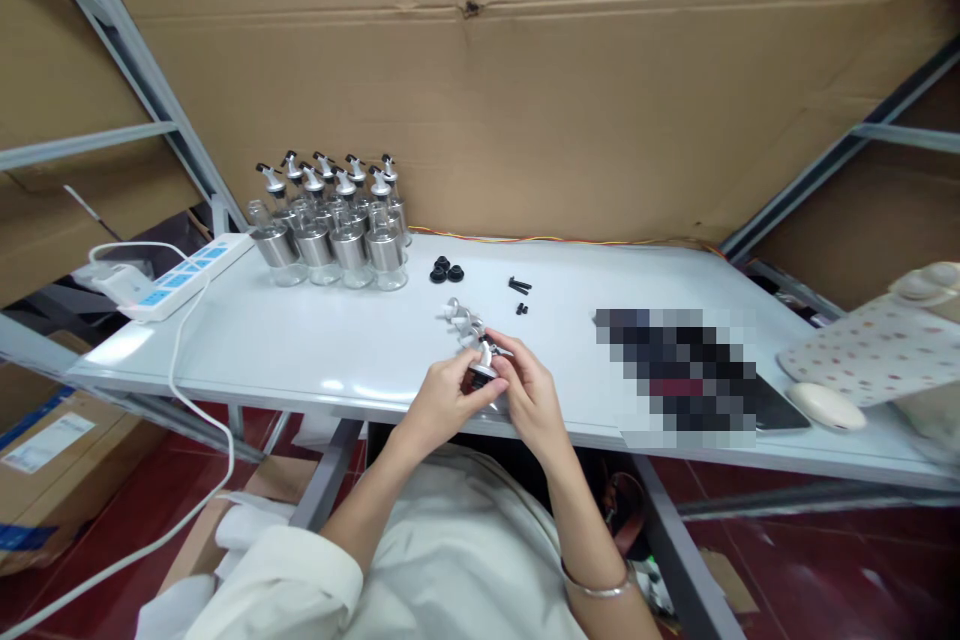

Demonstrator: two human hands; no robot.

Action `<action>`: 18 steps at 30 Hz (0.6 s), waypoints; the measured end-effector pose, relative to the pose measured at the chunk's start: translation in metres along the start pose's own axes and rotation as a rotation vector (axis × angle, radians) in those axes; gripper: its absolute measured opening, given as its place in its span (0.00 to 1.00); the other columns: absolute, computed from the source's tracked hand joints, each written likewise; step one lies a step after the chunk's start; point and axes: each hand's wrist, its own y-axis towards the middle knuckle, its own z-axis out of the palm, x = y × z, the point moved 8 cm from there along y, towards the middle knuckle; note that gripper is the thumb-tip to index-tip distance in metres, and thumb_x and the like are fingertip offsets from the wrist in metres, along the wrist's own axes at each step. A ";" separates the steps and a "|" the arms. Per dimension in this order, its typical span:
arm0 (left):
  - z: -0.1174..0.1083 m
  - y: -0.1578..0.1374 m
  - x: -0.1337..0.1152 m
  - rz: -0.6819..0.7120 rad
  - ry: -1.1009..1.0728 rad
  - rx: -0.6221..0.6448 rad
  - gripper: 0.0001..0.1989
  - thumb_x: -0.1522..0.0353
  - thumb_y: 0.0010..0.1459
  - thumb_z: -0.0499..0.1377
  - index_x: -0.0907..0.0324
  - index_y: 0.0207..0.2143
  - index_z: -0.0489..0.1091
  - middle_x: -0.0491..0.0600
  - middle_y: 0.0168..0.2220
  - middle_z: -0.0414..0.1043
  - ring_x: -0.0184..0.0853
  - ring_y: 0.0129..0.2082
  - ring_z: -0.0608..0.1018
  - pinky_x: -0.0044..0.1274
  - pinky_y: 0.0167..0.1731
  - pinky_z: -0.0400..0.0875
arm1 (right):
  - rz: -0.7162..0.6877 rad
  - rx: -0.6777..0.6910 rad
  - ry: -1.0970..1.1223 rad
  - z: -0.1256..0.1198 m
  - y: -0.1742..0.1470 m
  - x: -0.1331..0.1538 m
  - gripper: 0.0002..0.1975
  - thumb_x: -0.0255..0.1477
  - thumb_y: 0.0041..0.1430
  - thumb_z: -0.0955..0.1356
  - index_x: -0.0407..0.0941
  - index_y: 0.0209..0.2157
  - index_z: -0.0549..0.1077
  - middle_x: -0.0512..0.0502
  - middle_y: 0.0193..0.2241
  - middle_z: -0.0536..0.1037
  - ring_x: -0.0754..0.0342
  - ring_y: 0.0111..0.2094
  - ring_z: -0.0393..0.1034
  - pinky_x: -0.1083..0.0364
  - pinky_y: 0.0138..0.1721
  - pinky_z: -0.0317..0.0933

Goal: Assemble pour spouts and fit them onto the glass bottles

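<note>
Near the table's front edge, both hands meet on a bottle pour spout [484, 360] with a silver body and a black stopper base. My left hand [441, 402] closes around its left side, thumb across the base. The fingers of my right hand [529, 394] pinch its right side and top. Just beyond them lie a few loose silver spout bodies [459, 314], partly overlapping. Behind these are 3 black rubber stoppers [447, 271]. Farther right sit thin black lever pieces [519, 286] and small black caps [522, 309].
Several glass bottles with steel sleeves [348, 246] stand at the back left, the rear ones fitted with spouts. Left of them is a power strip [187, 276] with a white cable. A pixelated dark object [675, 375], a white oval item [826, 406] and a dotted container [877, 350] occupy the right.
</note>
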 end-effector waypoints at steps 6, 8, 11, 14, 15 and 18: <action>0.004 0.001 0.004 0.010 0.069 0.011 0.10 0.61 0.57 0.55 0.59 0.33 0.66 0.41 0.22 0.61 0.27 0.22 0.62 0.19 0.25 0.57 | -0.116 -0.108 -0.238 -0.002 -0.002 0.006 0.17 0.36 0.64 0.58 0.46 0.45 0.74 0.42 0.34 0.76 0.49 0.36 0.70 0.50 0.39 0.65; 0.005 0.001 0.005 0.008 0.071 0.027 0.10 0.61 0.57 0.55 0.59 0.34 0.66 0.42 0.23 0.62 0.28 0.22 0.63 0.19 0.26 0.58 | -0.120 -0.136 -0.281 -0.002 -0.004 0.005 0.18 0.36 0.65 0.57 0.46 0.44 0.74 0.42 0.34 0.76 0.49 0.37 0.70 0.50 0.40 0.64; 0.005 0.000 0.004 0.008 0.069 0.033 0.10 0.61 0.58 0.54 0.59 0.35 0.66 0.42 0.24 0.64 0.28 0.22 0.64 0.20 0.26 0.59 | -0.120 -0.159 -0.312 -0.001 -0.005 0.005 0.18 0.36 0.66 0.56 0.46 0.43 0.74 0.42 0.35 0.77 0.49 0.38 0.70 0.49 0.41 0.64; 0.005 0.000 0.003 0.019 0.063 0.029 0.10 0.61 0.58 0.55 0.59 0.36 0.67 0.43 0.24 0.64 0.28 0.23 0.64 0.20 0.27 0.60 | -0.132 -0.176 -0.321 -0.002 -0.005 0.008 0.18 0.36 0.66 0.56 0.46 0.42 0.74 0.42 0.34 0.77 0.48 0.38 0.69 0.50 0.40 0.64; 0.005 0.000 0.003 0.021 0.060 0.029 0.10 0.61 0.58 0.55 0.59 0.36 0.67 0.43 0.24 0.64 0.28 0.23 0.64 0.20 0.27 0.60 | -0.133 -0.180 -0.320 -0.002 -0.005 0.008 0.18 0.36 0.66 0.56 0.46 0.41 0.74 0.42 0.34 0.77 0.48 0.38 0.69 0.49 0.40 0.64; 0.007 0.001 0.003 0.025 0.055 0.031 0.11 0.61 0.58 0.55 0.60 0.35 0.67 0.43 0.24 0.64 0.29 0.23 0.64 0.20 0.27 0.60 | -0.118 -0.185 -0.311 -0.003 -0.005 0.009 0.18 0.36 0.66 0.56 0.46 0.41 0.74 0.42 0.35 0.77 0.48 0.39 0.69 0.49 0.41 0.64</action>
